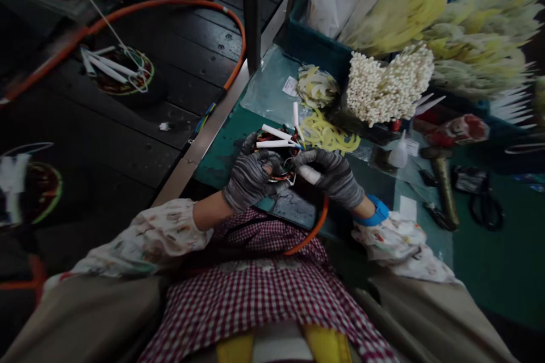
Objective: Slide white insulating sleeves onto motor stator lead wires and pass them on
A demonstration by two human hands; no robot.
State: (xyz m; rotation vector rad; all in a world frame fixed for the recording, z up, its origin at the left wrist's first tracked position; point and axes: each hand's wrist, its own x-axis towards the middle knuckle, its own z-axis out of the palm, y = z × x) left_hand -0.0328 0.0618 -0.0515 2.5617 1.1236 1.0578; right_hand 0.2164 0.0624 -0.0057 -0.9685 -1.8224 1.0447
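A motor stator (264, 137) with dark red copper windings is held low over the bench edge in front of me. Several white insulating sleeves (276, 132) stick out from its leads. Wrapped round its left side is my left hand (250, 180), in a grey striped glove, with the thumb at the inner rim. My right hand (336, 177), gloved alike with white wrapping on a finger, pinches at the right side among thin wires. Its fingertips partly hide what they grip. Just beyond the stator lie loose yellow strips (327, 131).
White-tipped sleeves (389, 84) stand bundled beyond the right hand, near a teal bin (315, 48) and yellow strip bundles (395, 17). A hammer (445, 187) and black scissors (486, 210) lie right. Two more wound stators (123, 71) sit left, near an orange hose (170, 3).
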